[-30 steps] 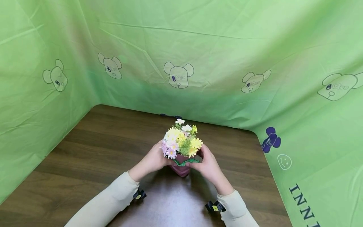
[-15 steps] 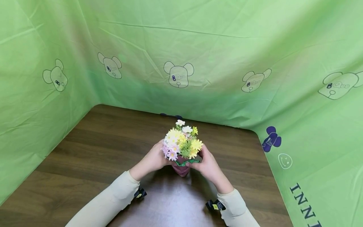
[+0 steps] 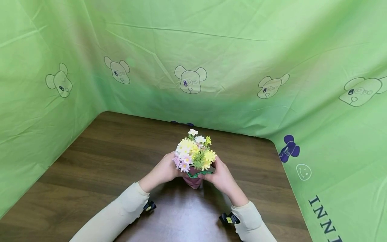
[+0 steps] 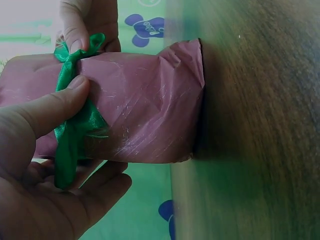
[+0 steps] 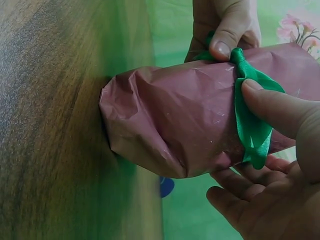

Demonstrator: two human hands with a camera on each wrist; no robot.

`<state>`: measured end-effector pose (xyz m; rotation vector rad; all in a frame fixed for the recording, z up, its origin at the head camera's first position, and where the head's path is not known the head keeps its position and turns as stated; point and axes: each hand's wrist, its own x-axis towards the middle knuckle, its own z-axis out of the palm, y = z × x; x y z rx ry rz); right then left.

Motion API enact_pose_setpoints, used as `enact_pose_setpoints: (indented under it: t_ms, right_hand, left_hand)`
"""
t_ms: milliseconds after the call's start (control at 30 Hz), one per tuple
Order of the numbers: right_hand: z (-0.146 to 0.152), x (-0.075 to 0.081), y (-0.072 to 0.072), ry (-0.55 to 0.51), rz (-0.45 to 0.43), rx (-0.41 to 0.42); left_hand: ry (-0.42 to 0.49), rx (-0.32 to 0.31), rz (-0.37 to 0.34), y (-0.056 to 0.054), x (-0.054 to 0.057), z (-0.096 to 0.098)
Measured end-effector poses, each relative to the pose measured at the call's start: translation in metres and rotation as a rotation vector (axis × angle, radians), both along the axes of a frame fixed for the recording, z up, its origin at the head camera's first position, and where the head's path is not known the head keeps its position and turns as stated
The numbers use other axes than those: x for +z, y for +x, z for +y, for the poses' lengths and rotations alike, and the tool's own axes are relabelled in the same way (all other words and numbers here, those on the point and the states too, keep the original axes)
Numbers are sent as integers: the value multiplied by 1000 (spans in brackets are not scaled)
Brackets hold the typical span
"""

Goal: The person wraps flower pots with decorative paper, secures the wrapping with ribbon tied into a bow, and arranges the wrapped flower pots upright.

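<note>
A wrapped bouquet (image 3: pixel 193 153) of yellow, white and lilac daisies stands on the table between both hands. Its dusky pink paper wrap (image 4: pixel 140 100) is creased near the base, and a green ribbon (image 5: pixel 252 110) is tied round it. From the left side my left hand (image 3: pixel 165 168) grips the wrap, thumb pressing on the ribbon in the left wrist view. My right hand (image 3: pixel 224 176) holds the opposite side, its thumb also on the ribbon, fingers curved behind the paper. In the head view the flowers hide part of the fingers.
The brown wood-grain table (image 3: pixel 99 161) reaches back to a green curtain (image 3: pixel 229 40) printed with bear heads, which encloses the back and both sides. Dark wrist cameras (image 3: pixel 229 219) sit under the cream sleeves (image 3: pixel 121 211).
The flower heads have shifted very slightly toward me and to the right. Both hands keep their grip on the wrap and have barely moved.
</note>
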<state>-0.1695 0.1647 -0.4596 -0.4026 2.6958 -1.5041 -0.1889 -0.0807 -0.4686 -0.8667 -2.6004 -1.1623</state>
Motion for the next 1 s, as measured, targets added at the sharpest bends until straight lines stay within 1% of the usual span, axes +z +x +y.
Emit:
enact_pose_setpoints:
  t_ms: [167,267,467,633,867,1000]
  right_hand:
    - [0,-2,-1,24,6,10]
    - [-1,-4,-2,38,4,23]
    - [-1,-11,-5,24,-8,35]
    - [-1,-14,-7,15,-14,34]
    - [-1,-17,-8,35,-6,32]
    - [-1,-19,-7,44,0,31]
  left_hand:
    - [-6,6,-32,0,-1,0]
    - [0,14,-77,-1,-3,-1]
    - [-3,29,-134,-4,-8,-1]
    - [4,30,-142,-6,-8,-2]
    - [-22,32,-116,-5,-7,-3]
    - [-33,34,-124,-4,-8,-2]
